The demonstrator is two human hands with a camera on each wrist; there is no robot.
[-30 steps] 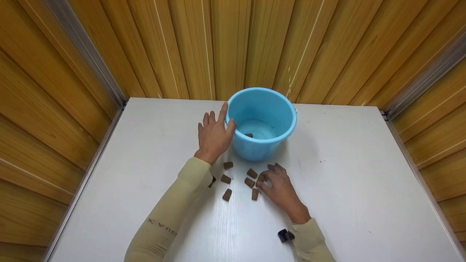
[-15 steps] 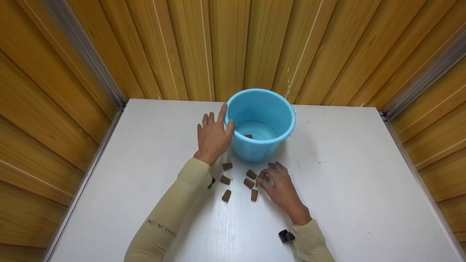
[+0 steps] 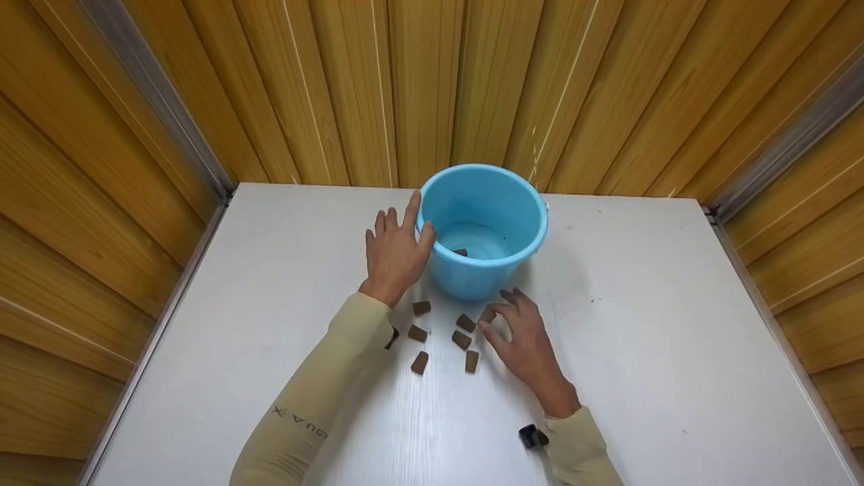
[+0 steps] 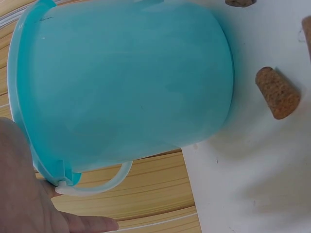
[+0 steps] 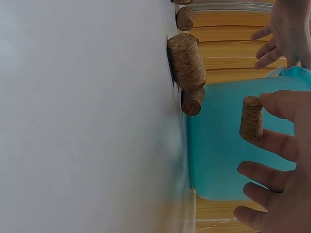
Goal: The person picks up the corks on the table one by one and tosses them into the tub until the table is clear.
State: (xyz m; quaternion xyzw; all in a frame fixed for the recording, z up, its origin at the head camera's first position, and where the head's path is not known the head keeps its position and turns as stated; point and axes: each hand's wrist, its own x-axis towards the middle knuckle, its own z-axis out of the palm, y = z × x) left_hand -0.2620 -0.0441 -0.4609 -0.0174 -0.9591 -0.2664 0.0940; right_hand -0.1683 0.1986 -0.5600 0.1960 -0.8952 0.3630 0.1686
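Note:
My right hand (image 3: pixel 526 341) pinches a cork stopper (image 5: pixel 251 118) between thumb and index finger, its other fingers spread. The right wrist view shows this cork lifted off the table, in front of the blue bucket (image 3: pixel 472 280). My left hand (image 3: pixel 396 253) rests against the left of the bucket's rim, fingers mostly straight; its thumb is hidden in the left wrist view. Inside the bucket lies a brown cork (image 3: pixel 460 252), partly hidden by the near wall. Several loose corks lie before the bucket, among them one near the right hand (image 3: pixel 466 322) and one farther left (image 3: pixel 419 362).
A white table (image 3: pixel 304 256) bears everything. Wood-patterned panels (image 3: pixel 425 88) stand behind and at both sides, with metal strips (image 3: pixel 155 94) at the corners. The bucket's white handle (image 4: pixel 104 186) hangs on its outside, near the left hand.
My right hand has risen slightly with the pinched cork, moving a little toward the bucket. The left hand stays at the rim, and the loose corks lie as before.

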